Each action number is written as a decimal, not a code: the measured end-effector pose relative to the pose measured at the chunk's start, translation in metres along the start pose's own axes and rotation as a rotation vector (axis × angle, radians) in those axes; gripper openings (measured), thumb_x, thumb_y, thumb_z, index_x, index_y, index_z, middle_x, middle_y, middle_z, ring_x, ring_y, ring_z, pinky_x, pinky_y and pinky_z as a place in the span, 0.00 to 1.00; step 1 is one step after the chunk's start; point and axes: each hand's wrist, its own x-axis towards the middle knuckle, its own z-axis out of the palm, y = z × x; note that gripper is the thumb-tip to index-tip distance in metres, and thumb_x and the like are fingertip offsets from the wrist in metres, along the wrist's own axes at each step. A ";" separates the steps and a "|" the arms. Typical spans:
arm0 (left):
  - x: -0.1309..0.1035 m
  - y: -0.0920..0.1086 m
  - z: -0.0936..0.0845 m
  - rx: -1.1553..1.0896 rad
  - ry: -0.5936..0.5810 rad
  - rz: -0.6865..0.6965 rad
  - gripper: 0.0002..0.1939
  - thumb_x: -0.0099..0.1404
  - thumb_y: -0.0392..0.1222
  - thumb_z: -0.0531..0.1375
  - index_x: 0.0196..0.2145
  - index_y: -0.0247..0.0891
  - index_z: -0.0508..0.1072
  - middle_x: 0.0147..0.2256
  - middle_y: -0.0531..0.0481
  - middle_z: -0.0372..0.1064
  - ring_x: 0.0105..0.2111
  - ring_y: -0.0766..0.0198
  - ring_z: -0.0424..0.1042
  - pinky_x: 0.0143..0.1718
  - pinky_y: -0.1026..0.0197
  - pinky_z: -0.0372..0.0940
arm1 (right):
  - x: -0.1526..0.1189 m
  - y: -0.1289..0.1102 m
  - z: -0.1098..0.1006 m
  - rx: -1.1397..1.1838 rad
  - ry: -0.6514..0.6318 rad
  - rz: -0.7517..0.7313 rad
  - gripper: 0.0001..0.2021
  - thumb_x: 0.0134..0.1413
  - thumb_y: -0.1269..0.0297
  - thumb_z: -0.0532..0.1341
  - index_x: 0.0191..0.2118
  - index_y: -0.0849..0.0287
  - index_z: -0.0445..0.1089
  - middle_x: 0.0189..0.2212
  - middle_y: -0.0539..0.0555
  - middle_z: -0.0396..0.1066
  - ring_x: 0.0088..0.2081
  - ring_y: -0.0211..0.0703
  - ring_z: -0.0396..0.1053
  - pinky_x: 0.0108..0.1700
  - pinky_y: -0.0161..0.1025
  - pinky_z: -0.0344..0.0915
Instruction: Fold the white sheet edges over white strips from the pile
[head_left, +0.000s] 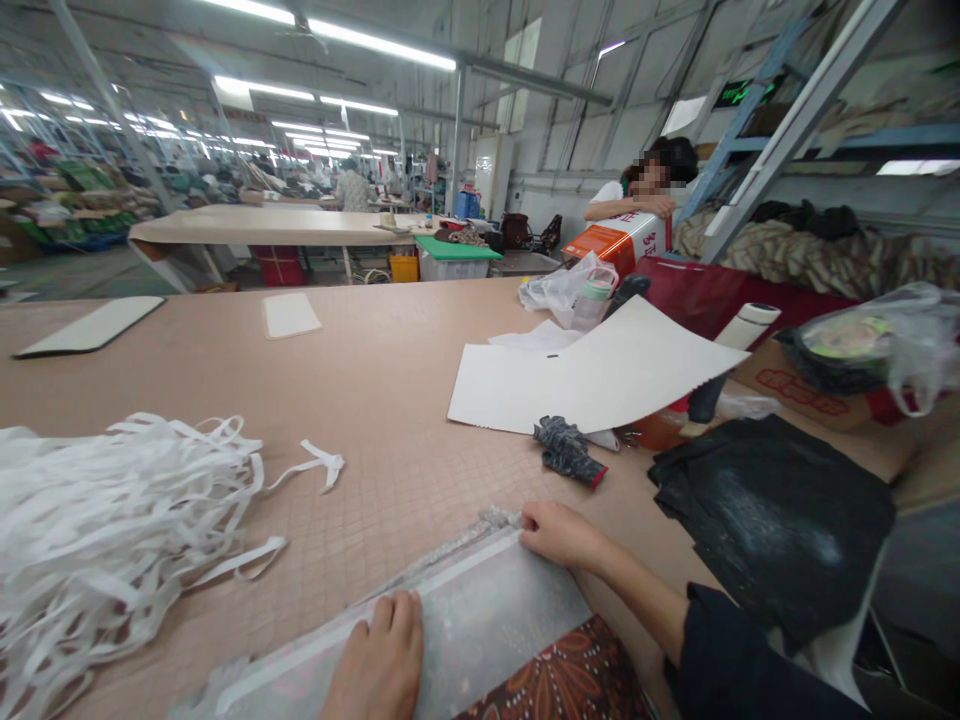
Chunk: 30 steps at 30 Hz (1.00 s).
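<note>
Only the head view here. My left hand (379, 655) is flat on a pale grey fabric piece (480, 615), fingers together and pressing down on its long edge, right by the bottom of the frame. My right hand (559, 533) is at the far end of that same edge, fingertips curled down on the corner where it frays out; I can't tell whether it's actually pinching the cloth or only pushing on it. A white strip (420, 590) runs along that edge between both hands.

The fabric piece sits at the near edge of the tan table (390, 380), with a brown patterned cloth (570, 680) touching its near side. Its long axis runs diagonally, from low left up to the right, far end pointing toward the middle of the table.

Room-wise: left of my hands is a big heap of white strips (97, 540), near but not touching the fabric. Ahead of my right hand lies a dark rolled glove (566, 450), then white paper sheets (600, 375). Right of my forearm is a black sheet (772, 510) hanging off the table's right edge. The stretch of table straight ahead, between heap and papers, is bare. A person (645, 185) leans on an orange box (619, 238) at the far side.
</note>
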 end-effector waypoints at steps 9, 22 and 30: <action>-0.001 0.002 -0.001 0.031 0.034 -0.037 0.28 0.56 0.19 0.42 0.51 0.32 0.64 0.47 0.39 0.65 0.43 0.54 0.65 0.38 0.54 0.64 | 0.017 0.004 -0.025 -0.024 -0.218 0.070 0.06 0.38 0.66 0.60 0.17 0.60 0.67 0.12 0.48 0.64 0.18 0.39 0.65 0.22 0.33 0.58; -0.026 -0.007 -0.003 -0.081 0.027 -0.078 0.23 0.57 0.22 0.44 0.46 0.29 0.68 0.46 0.37 0.65 0.45 0.52 0.64 0.40 0.53 0.65 | -0.056 -0.052 0.068 -0.274 0.359 -0.708 0.20 0.50 0.76 0.52 0.51 0.60 0.62 0.48 0.60 0.65 0.49 0.51 0.61 0.49 0.47 0.60; -0.107 -0.073 0.039 -0.114 -0.060 -0.329 0.31 0.53 0.20 0.43 0.53 0.36 0.63 0.52 0.45 0.62 0.52 0.56 0.60 0.52 0.53 0.57 | -0.045 0.024 0.053 -0.328 0.478 -0.539 0.21 0.50 0.80 0.48 0.50 0.63 0.64 0.46 0.61 0.67 0.48 0.50 0.62 0.50 0.46 0.60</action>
